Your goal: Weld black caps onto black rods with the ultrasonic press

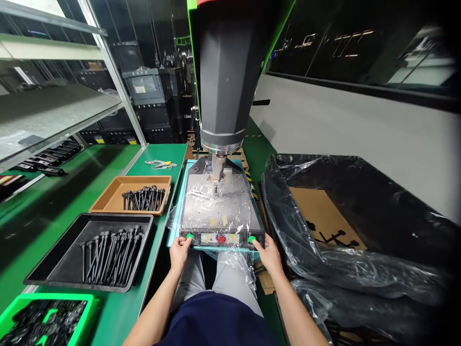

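Note:
A press machine stands in front of me, its dark head lowered onto a small part on the plastic-covered base plate. My left hand rests at the front panel with a thumb on the left green button. My right hand does the same at the right green button. A red button sits between them. Both hands have fingers curled under the panel edge and hold nothing.
On the green bench to the left stand a brown tray and a black tray, both with several long black parts, and a green bin of black pieces. A large box lined with black plastic stands on the right.

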Action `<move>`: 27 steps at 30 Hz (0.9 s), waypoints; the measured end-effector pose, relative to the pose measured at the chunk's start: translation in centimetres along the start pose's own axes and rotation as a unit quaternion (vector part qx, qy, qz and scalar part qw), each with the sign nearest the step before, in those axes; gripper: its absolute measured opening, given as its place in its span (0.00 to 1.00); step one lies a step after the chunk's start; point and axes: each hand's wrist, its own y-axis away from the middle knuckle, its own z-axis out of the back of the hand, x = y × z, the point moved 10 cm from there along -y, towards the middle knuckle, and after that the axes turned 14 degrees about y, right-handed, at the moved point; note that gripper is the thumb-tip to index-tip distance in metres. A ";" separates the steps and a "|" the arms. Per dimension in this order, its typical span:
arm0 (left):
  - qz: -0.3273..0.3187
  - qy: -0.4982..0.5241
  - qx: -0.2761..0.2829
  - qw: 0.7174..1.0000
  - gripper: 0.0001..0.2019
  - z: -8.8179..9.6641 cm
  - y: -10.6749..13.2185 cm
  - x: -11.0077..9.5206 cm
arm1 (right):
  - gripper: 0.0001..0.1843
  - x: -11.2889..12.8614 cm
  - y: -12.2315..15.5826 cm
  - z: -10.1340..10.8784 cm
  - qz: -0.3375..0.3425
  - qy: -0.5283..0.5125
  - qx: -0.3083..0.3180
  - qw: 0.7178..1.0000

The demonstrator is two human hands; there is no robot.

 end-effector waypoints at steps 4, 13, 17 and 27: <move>0.002 0.039 0.017 0.999 0.24 -0.1 0.0 0.4 | 0.43 2.2 -0.9 2.6 0.023 -0.001 -0.062 0.998; -0.036 0.090 0.024 0.995 0.24 -0.4 0.8 -1.3 | 0.43 10.3 -3.7 1.1 0.063 -0.043 0.012 0.997; -0.051 0.115 0.030 0.992 0.22 -0.4 1.5 -2.2 | 0.41 11.1 -4.6 -0.9 -0.019 -0.161 0.066 0.985; 0.058 0.310 0.039 0.948 0.25 -1.9 2.8 -1.3 | 0.30 12.5 -3.2 -1.4 -0.097 -0.372 0.101 0.918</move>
